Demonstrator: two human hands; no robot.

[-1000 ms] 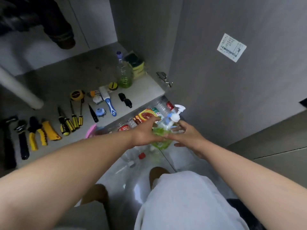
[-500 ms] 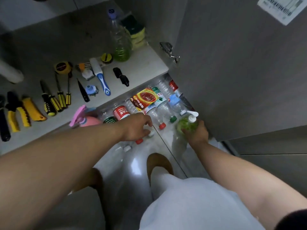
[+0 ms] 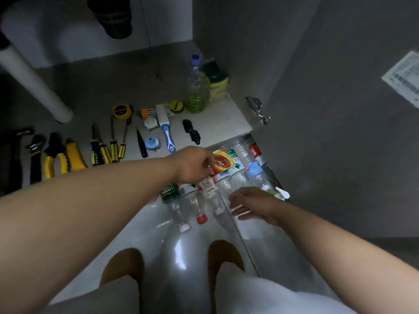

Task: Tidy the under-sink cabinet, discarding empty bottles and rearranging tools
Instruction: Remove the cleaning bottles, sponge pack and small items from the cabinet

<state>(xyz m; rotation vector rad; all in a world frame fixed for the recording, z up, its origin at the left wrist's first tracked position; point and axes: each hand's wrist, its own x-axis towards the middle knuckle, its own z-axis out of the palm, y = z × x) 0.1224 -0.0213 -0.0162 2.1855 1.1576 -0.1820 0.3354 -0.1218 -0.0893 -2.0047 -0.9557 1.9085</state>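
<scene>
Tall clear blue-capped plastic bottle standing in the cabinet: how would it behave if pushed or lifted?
Probably light: the clear plastic bottle holds green liquid only near its base. That low weight may steady it; a high push could tip it. Its thin wall likely dents when gripped.

Yellow/blk pliers [image 3: 57,158], blue/wht brush [image 3: 166,130], red-capped bottle [image 3: 196,206]

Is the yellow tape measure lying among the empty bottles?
No, the tape measure lies inside the cabinet near the screwdrivers, away from the bottles.
</scene>
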